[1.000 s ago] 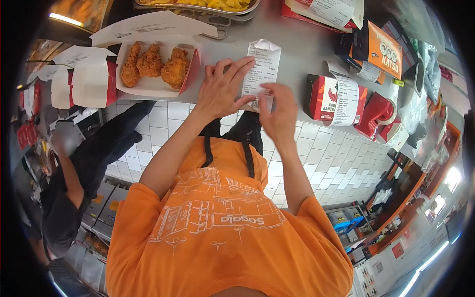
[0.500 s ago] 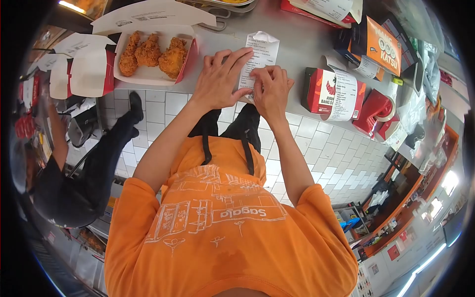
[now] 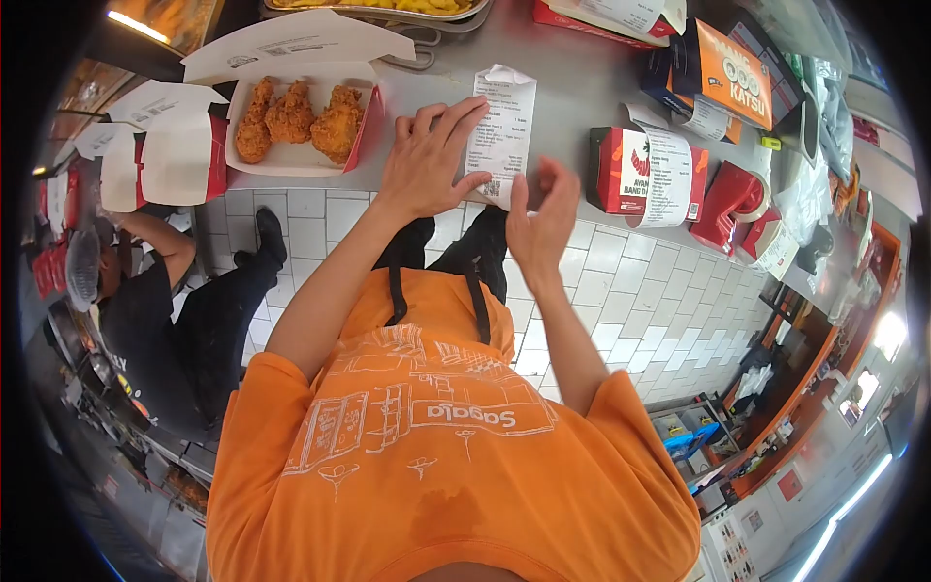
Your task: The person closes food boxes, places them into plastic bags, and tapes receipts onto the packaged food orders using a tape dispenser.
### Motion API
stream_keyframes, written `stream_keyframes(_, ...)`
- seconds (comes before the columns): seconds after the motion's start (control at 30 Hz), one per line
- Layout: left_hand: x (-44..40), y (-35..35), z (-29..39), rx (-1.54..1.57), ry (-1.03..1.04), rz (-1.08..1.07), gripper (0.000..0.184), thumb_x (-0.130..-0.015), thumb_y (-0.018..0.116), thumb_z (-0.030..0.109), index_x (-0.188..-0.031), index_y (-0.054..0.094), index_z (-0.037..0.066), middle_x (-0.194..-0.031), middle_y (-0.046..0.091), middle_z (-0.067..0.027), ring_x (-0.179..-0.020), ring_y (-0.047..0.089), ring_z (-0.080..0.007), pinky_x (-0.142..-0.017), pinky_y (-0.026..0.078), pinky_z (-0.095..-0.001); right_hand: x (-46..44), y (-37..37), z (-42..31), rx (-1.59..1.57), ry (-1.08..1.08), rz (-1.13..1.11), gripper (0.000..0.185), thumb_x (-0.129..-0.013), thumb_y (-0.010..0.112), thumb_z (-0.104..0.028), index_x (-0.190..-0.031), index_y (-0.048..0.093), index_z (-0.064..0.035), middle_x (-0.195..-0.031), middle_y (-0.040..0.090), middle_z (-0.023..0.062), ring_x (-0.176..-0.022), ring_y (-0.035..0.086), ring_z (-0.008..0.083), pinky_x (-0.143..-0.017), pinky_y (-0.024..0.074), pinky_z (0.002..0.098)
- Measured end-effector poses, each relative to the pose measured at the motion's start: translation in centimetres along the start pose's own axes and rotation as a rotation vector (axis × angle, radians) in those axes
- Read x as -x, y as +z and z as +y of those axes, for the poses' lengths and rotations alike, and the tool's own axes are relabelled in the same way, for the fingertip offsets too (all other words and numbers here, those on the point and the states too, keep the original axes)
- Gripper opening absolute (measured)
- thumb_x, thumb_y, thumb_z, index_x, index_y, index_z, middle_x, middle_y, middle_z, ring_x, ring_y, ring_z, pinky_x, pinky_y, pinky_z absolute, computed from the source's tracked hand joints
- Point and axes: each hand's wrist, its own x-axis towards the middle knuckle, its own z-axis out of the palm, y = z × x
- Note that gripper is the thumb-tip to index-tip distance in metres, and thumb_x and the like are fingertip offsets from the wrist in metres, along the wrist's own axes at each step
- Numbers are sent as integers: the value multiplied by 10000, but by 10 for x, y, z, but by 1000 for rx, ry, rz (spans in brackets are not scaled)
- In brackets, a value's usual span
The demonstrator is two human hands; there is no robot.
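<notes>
A long printed receipt [image 3: 506, 126] lies on the steel counter. My left hand [image 3: 427, 160] is spread flat at its left side, fingertips and thumb resting on the paper's edge. My right hand [image 3: 545, 218] is off the paper near its lower right corner, thumb and fingers apart and holding nothing. To the left, an open box [image 3: 301, 167] holds pieces of fried chicken [image 3: 291, 118]. Right of my right hand stands a closed red box [image 3: 621, 179] with another receipt [image 3: 671, 184] over it.
Orange katsu box [image 3: 732, 73], red tape dispenser [image 3: 729, 199] and plastic bags sit at the right. Scissors handles [image 3: 419, 50] lie beside a metal tray [image 3: 388, 14] at the back. Another open box [image 3: 175, 160] stands far left. A person in black [image 3: 175, 339] is at the left.
My right hand has come off the receipt and moved slightly right and down, its fingers opening. My left hand stays on the paper. The other person at the left has shifted.
</notes>
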Motion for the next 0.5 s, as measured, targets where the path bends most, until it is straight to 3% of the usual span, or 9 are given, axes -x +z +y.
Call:
stream_keyframes(0.1, 0, 3, -2, -1, -9, 4, 766, -823, 704, 395, -1481, 426, 118, -1533, 407, 29, -1219, 418, -270, -990, 316, -427, 27, -15, -21, -119, 158, -14, 512, -869, 743, -170, -1293, 504, -11, -1140, 641, 137, -995, 594, 242, -840, 476, 364)
stream_keyframes(0.13, 0, 4, -5, 0, -3, 4, 749, -833, 692, 385, -1479, 427, 115, -1530, 409, 25, -1216, 418, -271, -987, 317, -428, 28, -10, -25, -165, 190, 41, 557, -867, 763, -185, -1308, 473, -5, -1003, 699, 126, -847, 636, 214, -789, 491, 358)
stream_keyframes(0.17, 1, 6, -7, 0, 8, 3, 732, -843, 681, 375, -1477, 429, 112, -1528, 411, 21, -1213, 418, -272, -984, 318, -430, 28, -11, -28, -160, 192, 44, 557, -867, 763, -185, -1308, 473, -5, -1003, 699, 126, -847, 636, 214, -789, 491, 358)
stream_keyframes(0.23, 1, 5, -4, 6, 15, 8, 735, -832, 690, 374, -1474, 434, 122, -1527, 410, 19, -1211, 419, -275, -978, 321, -432, 25, -12, -36, -182, 449, -123, 523, -886, 741, -169, -1294, 458, -4, -847, 711, 97, -721, 659, 205, -757, 502, 354)
stream_keyframes(0.27, 0, 4, -4, 11, 14, 13, 739, -822, 699, 374, -1471, 440, 132, -1526, 410, 17, -1209, 419, -279, -972, 324, -434, 29, -5, -28, -363, 492, -87, 463, -905, 714, -144, -1269, 464, -6, -725, 686, 76, -629, 661, 195, -695, 504, 331)
stream_keyframes(0.37, -3, 1, 9, -10, -46, 7, 753, -801, 721, 376, -1467, 448, 155, -1528, 408, 7, -1210, 418, -280, -966, 318, -452, 33, -10, -21, -454, 636, -77, 424, -919, 690, -127, -1262, 469, -11, -713, 670, 82, -630, 666, 189, -651, 491, 301)
stream_keyframes(0.43, -4, 8, 21, -24, -59, 7, 762, -795, 731, 377, -1468, 448, 162, -1530, 406, 4, -1210, 418, -280, -962, 314, -463, 33, -21, -25, -284, 577, -36, 360, -929, 668, -113, -1235, 501, -22, -716, 655, 77, -641, 666, 194, -620, 484, 299)
stream_keyframes(0.5, -12, 9, 24, -45, -79, 21, 771, -789, 741, 378, -1470, 447, 169, -1532, 404, 1, -1210, 417, -280, -958, 310, -474, 30, -34, -36, -53, 362, 104, 304, -935, 647, -111, -1209, 542, -32, -821, 677, 89, -738, 677, 201, -662, 498, 326)
